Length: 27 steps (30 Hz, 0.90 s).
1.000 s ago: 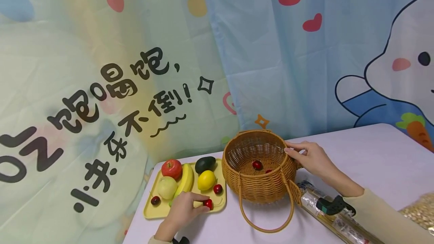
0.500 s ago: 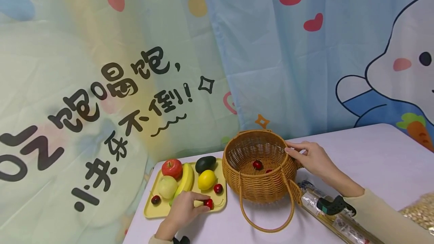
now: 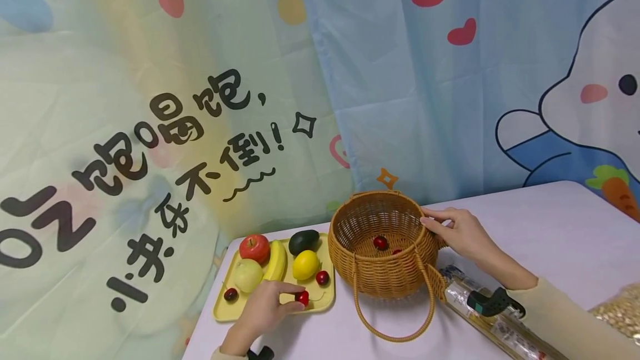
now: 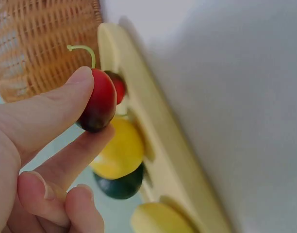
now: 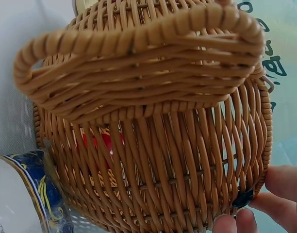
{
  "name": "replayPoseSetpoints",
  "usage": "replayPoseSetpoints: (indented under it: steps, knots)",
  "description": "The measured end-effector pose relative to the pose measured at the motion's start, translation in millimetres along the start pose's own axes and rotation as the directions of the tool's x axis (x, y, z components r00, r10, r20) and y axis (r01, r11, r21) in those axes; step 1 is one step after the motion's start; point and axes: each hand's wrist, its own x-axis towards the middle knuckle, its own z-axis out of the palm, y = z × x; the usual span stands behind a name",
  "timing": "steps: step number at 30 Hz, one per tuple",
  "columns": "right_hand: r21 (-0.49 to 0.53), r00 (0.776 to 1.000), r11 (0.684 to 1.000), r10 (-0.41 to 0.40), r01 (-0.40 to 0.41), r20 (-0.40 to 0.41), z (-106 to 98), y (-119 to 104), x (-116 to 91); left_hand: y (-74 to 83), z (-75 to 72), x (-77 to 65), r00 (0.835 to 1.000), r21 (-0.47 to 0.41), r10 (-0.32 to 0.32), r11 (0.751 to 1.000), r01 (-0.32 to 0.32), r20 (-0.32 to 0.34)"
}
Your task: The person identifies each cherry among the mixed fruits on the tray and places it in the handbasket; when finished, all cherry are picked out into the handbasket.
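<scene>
Between thumb and fingertip, my left hand (image 3: pixel 262 307) pinches a red cherry (image 3: pixel 302 297) over the front of the yellow tray (image 3: pixel 324 303). In the left wrist view the cherry (image 4: pixel 99 102) is dark at one end, with its green stem pointing up. My right hand (image 3: pixel 462 235) grips the right rim of a round wicker basket (image 3: pixel 385 282), thumb and fingers at the edge. Two cherries show inside: one cherry (image 3: pixel 380 243) plainly, a second cherry (image 3: pixel 396 252) partly behind the rim. The basket's front handle (image 3: pixel 392 340) hangs down onto the table.
On the tray lie an apple (image 3: pixel 254 248), a pale green round fruit (image 3: pixel 248 276), a banana (image 3: pixel 276 260), a lemon (image 3: pixel 305 265), a dark green avocado-like fruit (image 3: pixel 304 242) and two cherries. Clear-wrapped packages (image 3: pixel 465 293) lie right of the basket. A curtain (image 3: pixel 400 99) hangs behind.
My left hand has shifted slightly left, and the pinched cherry has moved with it, a little up off the tray. My right hand and the basket stay put.
</scene>
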Motion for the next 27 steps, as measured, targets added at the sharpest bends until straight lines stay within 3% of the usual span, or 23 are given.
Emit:
replayPoseSetpoints:
  steps: [9, 13, 22, 27]
  knots:
    - [0.005, 1.000, 1.000, -0.008, 0.008, -0.012, -2, 1, 1, 22.7, -39.6, -9.1, 0.995, 0.015, -0.014, 1.000, 0.015, -0.094]
    - [0.009, 1.000, 1.000, -0.018, 0.018, -0.012, -2, 1, 0, 35.2, -56.4, -7.4, 0.988, 0.049, 0.027, 0.999, -0.020, -0.151]
    - [0.012, 1.000, 1.000, -0.006, 0.006, -0.014, 0, 0, 0, 55.8, -81.5, 18.6, 0.965, 0.153, 0.189, 0.975, -0.162, -0.183]
    - [0.015, 1.000, 1.000, 0.002, -0.001, -0.015, -1, 0, 0, 68.3, -95.8, 38.6, 0.957, 0.128, 0.242, 0.966, -0.223, -0.160]
